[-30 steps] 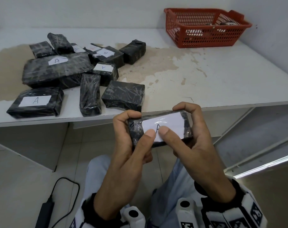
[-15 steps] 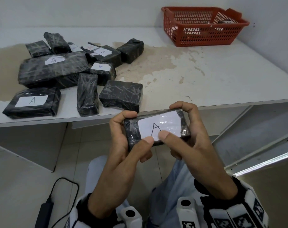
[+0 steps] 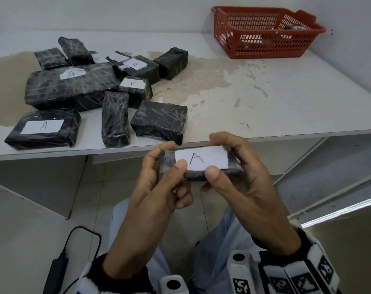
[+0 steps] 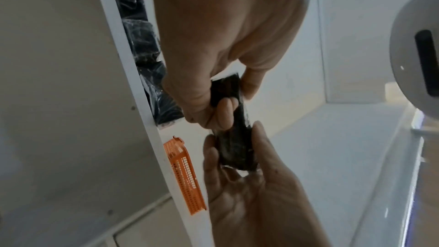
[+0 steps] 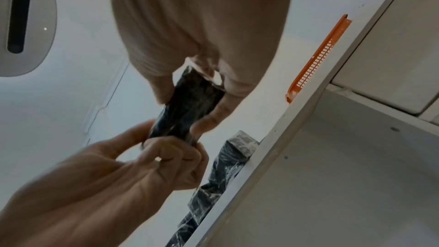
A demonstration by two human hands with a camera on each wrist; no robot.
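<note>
Your packet (image 3: pixel 201 160) is a small flat block wrapped in black, crinkled plastic film. A white paper label on its upper face bears a handwritten A. It lies nearly level, long side across, just below the centre of the head view, gripped at its ends by your left hand (image 3: pixel 157 187) and right hand (image 3: pixel 244 183).

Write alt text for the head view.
The left hand and right hand grip a small black plastic-wrapped parcel with a white paper label marked A, in front of the white table. Similar parcels lie on its left; a red plastic mesh basket stands far right.
</note>
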